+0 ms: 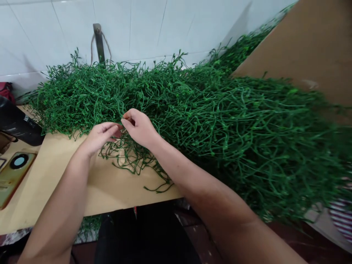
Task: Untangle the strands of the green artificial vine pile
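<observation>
My left hand [106, 132] and my right hand [139, 126] meet over the front edge of a large heap of green artificial plant stems [214, 113]. Both are closed in a pinch, with their fingertips almost touching. Between them seems to be a thin green artificial plant stem, mostly hidden by the fingers. Right below the hands, a few loose stems [134, 161] spread over the tan board [110, 194]. Small branching tips show at the ends of many stems.
A black bottle [19, 121] lies at the left, with a phone [16, 176] in front of it. A cardboard sheet [299, 47] leans at the upper right. Behind the heap, a metal bracket [98, 42] with a cord stands against the white tiled wall [148, 25].
</observation>
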Tool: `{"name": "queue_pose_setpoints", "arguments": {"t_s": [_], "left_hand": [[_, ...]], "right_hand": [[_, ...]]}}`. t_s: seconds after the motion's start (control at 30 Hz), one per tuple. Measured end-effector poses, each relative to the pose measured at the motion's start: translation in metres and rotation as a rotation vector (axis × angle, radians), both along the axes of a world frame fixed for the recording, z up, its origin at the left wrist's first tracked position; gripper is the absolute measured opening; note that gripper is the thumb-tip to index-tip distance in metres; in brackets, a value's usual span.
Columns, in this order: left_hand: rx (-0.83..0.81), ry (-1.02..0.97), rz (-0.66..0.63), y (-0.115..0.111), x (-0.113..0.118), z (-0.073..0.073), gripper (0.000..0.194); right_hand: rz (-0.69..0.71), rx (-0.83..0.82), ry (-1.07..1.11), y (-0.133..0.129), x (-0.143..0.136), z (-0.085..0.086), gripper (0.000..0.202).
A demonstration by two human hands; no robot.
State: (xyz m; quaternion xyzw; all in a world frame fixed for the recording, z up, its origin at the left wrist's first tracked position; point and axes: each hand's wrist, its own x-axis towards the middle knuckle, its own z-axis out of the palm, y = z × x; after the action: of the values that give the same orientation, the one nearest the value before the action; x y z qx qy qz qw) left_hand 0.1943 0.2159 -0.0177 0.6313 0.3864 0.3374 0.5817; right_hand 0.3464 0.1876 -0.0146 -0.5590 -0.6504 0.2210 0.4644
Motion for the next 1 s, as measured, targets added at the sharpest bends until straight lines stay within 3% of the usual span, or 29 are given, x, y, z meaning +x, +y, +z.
{"name": "queue_pose_setpoints", "arguments": {"t_s": [0.1,0.2,0.37,0.5,0.73,0.87,1.0], "left_hand": [[-0.129,-0.188,0.129,0.004,-0.005,0.001,0.029],[-0.193,-0.279,0.16,0.003,-0.002,0.001,0.024],[-0.216,-0.352,0.191,-0.001,0.001,0.006,0.016],[-0.203,-0.354,0.195,-0.003,0.0,0.011,0.013],[-0.003,-0.133,0.103,-0.002,-0.004,0.011,0.024],[0.139,0.062,0.074,0.0,-0.002,0.008,0.016],[0.264,0.162,0.078,-0.003,0.002,0.007,0.016]], "right_hand": [[0.124,0.033,-0.045,-0.016,-0.009,0.003,0.006],[0.245,0.021,-0.16,-0.03,-0.019,0.004,0.008],[0.261,-0.001,-0.228,-0.038,-0.025,0.002,0.006],[0.302,-0.026,-0.194,-0.034,-0.021,0.004,0.02],[0.185,-0.087,0.086,-0.014,-0.014,-0.007,0.047],[0.152,-0.122,0.057,-0.006,-0.012,-0.021,0.044],[0.077,-0.057,0.129,-0.002,-0.008,-0.025,0.032]]}}
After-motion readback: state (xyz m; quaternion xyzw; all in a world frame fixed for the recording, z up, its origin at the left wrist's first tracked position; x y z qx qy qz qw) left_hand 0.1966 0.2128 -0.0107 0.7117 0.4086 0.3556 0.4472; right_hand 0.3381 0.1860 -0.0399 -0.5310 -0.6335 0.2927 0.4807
